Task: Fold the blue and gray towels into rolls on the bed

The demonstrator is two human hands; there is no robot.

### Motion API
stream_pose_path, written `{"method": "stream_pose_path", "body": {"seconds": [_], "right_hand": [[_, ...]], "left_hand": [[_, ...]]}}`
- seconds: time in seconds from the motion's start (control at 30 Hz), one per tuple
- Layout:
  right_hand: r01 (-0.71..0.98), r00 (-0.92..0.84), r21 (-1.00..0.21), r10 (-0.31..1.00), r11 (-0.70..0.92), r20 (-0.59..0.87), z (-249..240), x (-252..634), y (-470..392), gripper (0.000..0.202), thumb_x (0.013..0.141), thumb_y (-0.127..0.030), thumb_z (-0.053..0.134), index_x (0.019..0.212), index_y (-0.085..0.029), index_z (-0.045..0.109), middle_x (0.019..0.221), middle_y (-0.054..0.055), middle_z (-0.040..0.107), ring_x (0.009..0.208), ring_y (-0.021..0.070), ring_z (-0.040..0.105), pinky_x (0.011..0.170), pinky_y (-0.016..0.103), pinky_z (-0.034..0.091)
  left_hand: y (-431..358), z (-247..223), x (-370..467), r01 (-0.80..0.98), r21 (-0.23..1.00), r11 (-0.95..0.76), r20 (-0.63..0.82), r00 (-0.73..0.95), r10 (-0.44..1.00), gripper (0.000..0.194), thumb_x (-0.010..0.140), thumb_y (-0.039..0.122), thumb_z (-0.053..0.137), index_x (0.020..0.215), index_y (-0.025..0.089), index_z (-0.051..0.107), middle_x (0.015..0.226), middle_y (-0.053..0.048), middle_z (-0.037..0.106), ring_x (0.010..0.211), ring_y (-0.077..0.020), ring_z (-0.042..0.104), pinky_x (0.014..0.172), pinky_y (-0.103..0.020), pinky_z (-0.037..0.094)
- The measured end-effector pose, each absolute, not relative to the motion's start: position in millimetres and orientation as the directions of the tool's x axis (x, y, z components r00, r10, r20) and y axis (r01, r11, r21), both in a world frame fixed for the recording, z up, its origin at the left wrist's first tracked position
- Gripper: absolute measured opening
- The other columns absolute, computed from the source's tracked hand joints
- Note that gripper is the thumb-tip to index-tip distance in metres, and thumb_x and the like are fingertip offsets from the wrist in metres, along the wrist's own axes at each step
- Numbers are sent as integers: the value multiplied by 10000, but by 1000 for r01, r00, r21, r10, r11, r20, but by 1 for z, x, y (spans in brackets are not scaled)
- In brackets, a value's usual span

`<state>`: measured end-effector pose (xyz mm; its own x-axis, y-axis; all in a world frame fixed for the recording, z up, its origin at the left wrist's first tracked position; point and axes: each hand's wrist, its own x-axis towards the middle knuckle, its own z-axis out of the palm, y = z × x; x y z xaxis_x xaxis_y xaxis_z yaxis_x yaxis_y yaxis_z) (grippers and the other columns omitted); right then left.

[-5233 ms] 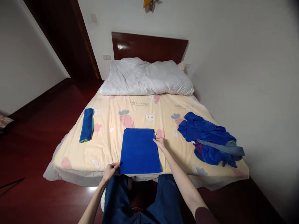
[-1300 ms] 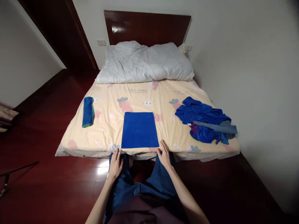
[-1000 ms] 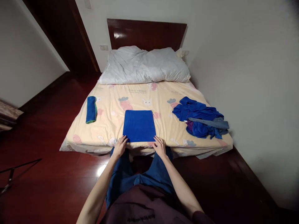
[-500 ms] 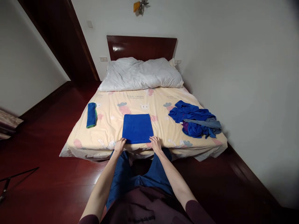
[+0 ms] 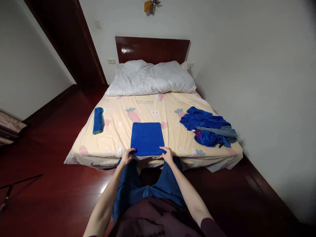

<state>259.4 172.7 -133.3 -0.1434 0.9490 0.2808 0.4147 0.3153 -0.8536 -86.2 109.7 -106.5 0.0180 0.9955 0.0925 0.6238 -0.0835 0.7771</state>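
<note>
A folded blue towel point(image 5: 147, 139) lies flat as a near square by the front edge of the bed. At its near left corner, my left hand point(image 5: 127, 156) is closed, the fingertips gripping the cloth. My right hand point(image 5: 168, 155) pinches the near right corner between thumb and fingers. To the left rests a rolled blue towel point(image 5: 98, 121) with green edging, apart from both hands. A crumpled pile of blue clothes point(image 5: 206, 120) sits on the right, with a grey-blue piece and a bit of purple cloth in it.
The bed point(image 5: 116, 131) has a cream sheet printed with carrots and rabbits. A white quilt point(image 5: 153, 79) is heaped below the dark wooden headboard point(image 5: 153, 49). Walls stand behind and to the right. A thin black stand point(image 5: 21, 182) is on the red floor at left.
The folded towel has slid slightly toward me, both hands moving with it. My fingers have shifted from lying over its corners to gripping them. The view has turned a little.
</note>
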Motion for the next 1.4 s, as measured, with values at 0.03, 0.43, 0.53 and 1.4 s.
{"method": "stream_pose_path", "body": {"seconds": [0.03, 0.43, 0.53, 1.4], "right_hand": [[400, -137, -868, 956, 294, 261, -136, 259, 176, 597, 608, -68, 439, 1095, -196, 761, 1156, 76, 728, 1114, 212, 655, 1058, 389, 486], [262, 2, -955, 989, 142, 147, -130, 264, 191, 394, 782, -451, 651, 996, -137, 759, 808, 78, 739, 744, 217, 662, 708, 329, 543], [202, 9, -972, 992, 122, 127, -128, 260, 195, 473, 773, -574, 663, 916, -128, 728, 683, 46, 673, 642, 181, 598, 606, 277, 491], [393, 90, -917, 990, 62, 105, -138, 254, 208, 522, 780, -699, 550, 551, -251, 410, 482, -38, 394, 525, 146, 402, 519, 269, 379]], "left_hand": [[112, -106, -85, 598, 798, -72, 84, 8, 996, 570, 615, 80, 442, 1112, 174, 703, 1258, -56, 706, 1250, -214, 609, 1145, -429, 431], [128, -95, -91, 526, 847, 76, 44, -211, 977, 343, 843, 368, 511, 1030, 174, 722, 1054, -77, 770, 1015, -244, 705, 930, -362, 548], [131, -97, -89, 520, 850, 86, 46, -235, 971, 356, 855, 394, 504, 1036, 171, 714, 1044, -77, 767, 1005, -235, 701, 911, -344, 543], [142, -113, -87, 630, 708, 317, -44, -409, 911, 324, 937, 408, 456, 951, 185, 690, 880, -85, 748, 837, -235, 698, 752, -296, 477]]}}
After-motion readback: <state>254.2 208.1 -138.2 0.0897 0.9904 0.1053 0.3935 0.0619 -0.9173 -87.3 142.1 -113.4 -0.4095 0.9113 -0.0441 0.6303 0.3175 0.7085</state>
